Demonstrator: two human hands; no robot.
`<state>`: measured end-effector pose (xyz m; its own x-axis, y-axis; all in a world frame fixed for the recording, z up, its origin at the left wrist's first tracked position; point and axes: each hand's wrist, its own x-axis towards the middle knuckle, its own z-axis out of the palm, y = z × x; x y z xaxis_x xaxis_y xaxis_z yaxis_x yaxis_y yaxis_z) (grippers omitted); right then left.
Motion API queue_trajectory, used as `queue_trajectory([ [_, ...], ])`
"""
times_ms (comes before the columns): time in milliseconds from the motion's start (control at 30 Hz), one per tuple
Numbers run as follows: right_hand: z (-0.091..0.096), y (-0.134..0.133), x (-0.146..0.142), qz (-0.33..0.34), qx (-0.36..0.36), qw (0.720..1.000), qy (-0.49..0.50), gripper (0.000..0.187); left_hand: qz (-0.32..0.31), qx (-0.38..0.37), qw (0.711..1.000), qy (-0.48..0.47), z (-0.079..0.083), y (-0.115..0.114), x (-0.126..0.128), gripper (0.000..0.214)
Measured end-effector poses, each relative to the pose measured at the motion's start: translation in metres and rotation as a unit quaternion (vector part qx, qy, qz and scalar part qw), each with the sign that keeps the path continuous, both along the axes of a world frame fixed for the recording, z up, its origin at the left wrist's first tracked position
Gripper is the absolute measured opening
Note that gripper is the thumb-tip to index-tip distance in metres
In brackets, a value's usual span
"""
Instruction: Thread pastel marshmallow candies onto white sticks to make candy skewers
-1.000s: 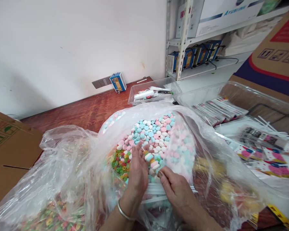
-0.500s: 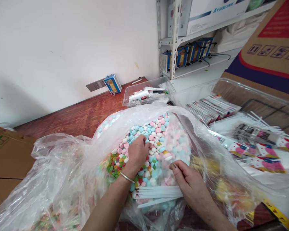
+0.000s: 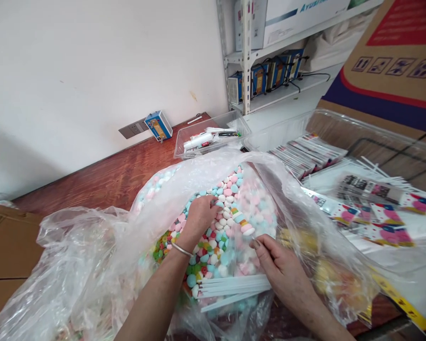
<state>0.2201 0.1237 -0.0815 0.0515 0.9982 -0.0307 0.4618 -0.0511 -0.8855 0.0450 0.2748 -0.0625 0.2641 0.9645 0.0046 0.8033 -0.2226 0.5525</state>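
Note:
A big clear plastic bag [image 3: 92, 255] lies open on the wooden table, filled with small pink, blue and white candies [image 3: 230, 189] and some green, red and yellow ring candies [image 3: 166, 244]. My left hand [image 3: 199, 215], with a metal bangle at the wrist, reaches into the bag and its fingers are curled in a pinch on the candies. My right hand [image 3: 279, 267] rests at the bag's near edge, closed on a bundle of thin white sticks [image 3: 230, 286]; one stick with several candies threaded on it [image 3: 243, 225] points up from its fingers.
A clear tray [image 3: 213, 135] with tubes and pens stands behind the bag. To the right, a large clear tray [image 3: 369, 142] holds printed packets [image 3: 376, 222] and loose sticks. Cardboard boxes flank both sides [image 3: 7, 246]. A metal shelf [image 3: 246, 57] stands at the back.
My left hand moved from beside the right hand deeper into the bag and closed on the candies. My right hand shifted slightly right with the sticks. The view drifted right.

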Motion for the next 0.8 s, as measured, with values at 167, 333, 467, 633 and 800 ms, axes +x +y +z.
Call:
queue_trajectory([
  [167, -0.003, 0.002, -0.002, -0.011, -0.004, 0.999, 0.040, 0.029, -0.003, 0.020, 1.000, -0.010, 0.000, -0.006, -0.003, 0.007],
  [333, -0.006, 0.007, -0.007, -0.063, -0.024, 0.982, 0.179, 0.025, -0.005, -0.014, 0.993, -0.113, 0.006, -0.035, -0.001, 0.012],
  [467, 0.001, 0.012, -0.017, -0.088, -0.022, 0.958, 0.271, 0.024, -0.011, -0.165, 0.908, -0.385, 0.010, -0.073, 0.005, 0.025],
  [633, 0.007, 0.009, -0.028, -0.046, -0.054, 0.943, 0.326, 0.032, 0.019, -0.243, 0.817, -0.522, 0.011, -0.107, 0.004, 0.028],
  [800, 0.006, 0.007, -0.034, -0.028, -0.018, 0.945, 0.324, 0.027, 0.066, -0.267, 0.789, -0.550, 0.010, -0.121, -0.001, 0.032],
])
